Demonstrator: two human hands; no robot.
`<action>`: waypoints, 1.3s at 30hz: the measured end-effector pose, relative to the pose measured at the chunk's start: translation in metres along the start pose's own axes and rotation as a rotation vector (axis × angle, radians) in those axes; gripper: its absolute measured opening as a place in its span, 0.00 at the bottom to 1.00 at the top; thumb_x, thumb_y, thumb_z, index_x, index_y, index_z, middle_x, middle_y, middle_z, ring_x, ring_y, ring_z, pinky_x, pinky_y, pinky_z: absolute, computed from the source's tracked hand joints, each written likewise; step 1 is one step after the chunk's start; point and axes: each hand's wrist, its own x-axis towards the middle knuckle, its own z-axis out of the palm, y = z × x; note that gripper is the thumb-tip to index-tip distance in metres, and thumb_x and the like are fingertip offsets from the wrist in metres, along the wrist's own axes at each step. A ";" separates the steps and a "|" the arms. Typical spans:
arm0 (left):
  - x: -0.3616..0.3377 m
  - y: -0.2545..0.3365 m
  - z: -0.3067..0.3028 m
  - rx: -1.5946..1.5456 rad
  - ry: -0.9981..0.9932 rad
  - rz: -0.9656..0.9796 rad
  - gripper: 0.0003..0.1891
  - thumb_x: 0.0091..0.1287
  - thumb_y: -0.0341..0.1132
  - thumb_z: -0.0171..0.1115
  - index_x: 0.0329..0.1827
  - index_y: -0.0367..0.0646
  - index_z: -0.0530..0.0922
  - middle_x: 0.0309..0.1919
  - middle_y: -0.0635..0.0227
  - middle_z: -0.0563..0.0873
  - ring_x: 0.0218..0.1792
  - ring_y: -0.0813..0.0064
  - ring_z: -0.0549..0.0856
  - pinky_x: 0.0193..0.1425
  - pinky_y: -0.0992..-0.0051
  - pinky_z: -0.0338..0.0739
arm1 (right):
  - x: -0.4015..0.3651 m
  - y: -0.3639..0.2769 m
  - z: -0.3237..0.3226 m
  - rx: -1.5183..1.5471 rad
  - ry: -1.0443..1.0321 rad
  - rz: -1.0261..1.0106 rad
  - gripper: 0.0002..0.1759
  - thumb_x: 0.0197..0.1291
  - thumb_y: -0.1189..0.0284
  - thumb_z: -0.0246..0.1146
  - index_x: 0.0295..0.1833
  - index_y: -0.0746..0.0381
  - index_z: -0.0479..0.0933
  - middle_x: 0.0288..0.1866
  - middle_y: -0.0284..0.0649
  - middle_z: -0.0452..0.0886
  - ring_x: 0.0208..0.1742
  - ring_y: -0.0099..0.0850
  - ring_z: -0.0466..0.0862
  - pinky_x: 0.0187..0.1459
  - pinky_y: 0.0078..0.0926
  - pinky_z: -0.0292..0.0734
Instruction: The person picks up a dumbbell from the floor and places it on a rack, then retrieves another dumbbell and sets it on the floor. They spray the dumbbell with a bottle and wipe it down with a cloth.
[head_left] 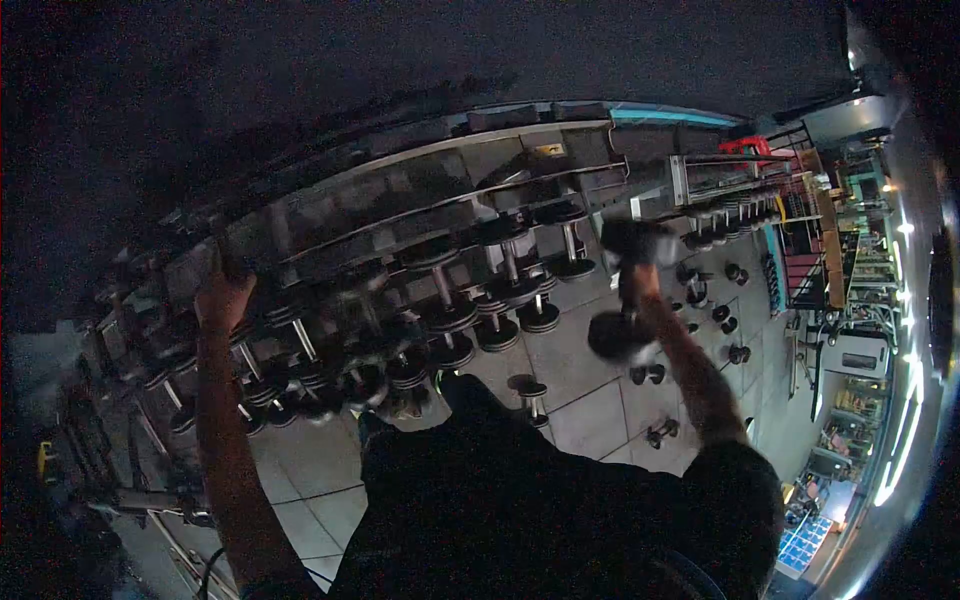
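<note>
My right hand (645,284) is wrapped round the handle of a dumbbell (617,336). This dumbbell is off the floor, smeared by motion, with one dark head above my fist and the other below it. On the other side, my left hand (224,300) is closed beside the upper rail of a dumbbell rack (460,198). What its fingers hold, if anything, is lost in the dark. Between my hands, rows of dumbbells (440,285) with dark round heads and shiny handles rest along the rack.
Several loose dumbbells (662,433) lie on the grey tiled floor (580,420) to the right, and another dumbbell (533,400) stands near my feet. A second rack (725,215) holds more weights. Gym machines (855,355) line the far right.
</note>
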 end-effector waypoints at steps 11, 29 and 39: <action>-0.012 0.038 -0.033 0.038 -0.011 -0.061 0.50 0.63 0.53 0.66 0.85 0.52 0.49 0.41 0.50 0.89 0.39 0.48 0.89 0.46 0.51 0.85 | 0.336 -0.113 -0.003 -0.126 -0.200 0.122 0.25 0.70 0.50 0.61 0.55 0.62 0.78 0.41 0.38 0.82 0.35 0.32 0.82 0.34 0.40 0.79; -0.001 0.025 -0.030 -0.184 -0.176 -0.191 0.50 0.63 0.51 0.68 0.85 0.52 0.50 0.45 0.47 0.88 0.35 0.52 0.88 0.42 0.56 0.83 | 0.378 -0.086 0.030 -0.362 -0.095 0.157 0.34 0.65 0.51 0.68 0.63 0.68 0.74 0.54 0.47 0.79 0.48 0.43 0.81 0.54 0.47 0.75; 0.005 -0.019 0.018 0.075 0.112 0.081 0.48 0.64 0.57 0.67 0.83 0.51 0.53 0.52 0.50 0.88 0.50 0.47 0.89 0.52 0.52 0.85 | 0.274 -0.125 0.208 -1.213 0.677 -0.568 0.37 0.63 0.52 0.70 0.66 0.70 0.73 0.59 0.50 0.79 0.54 0.46 0.82 0.62 0.47 0.74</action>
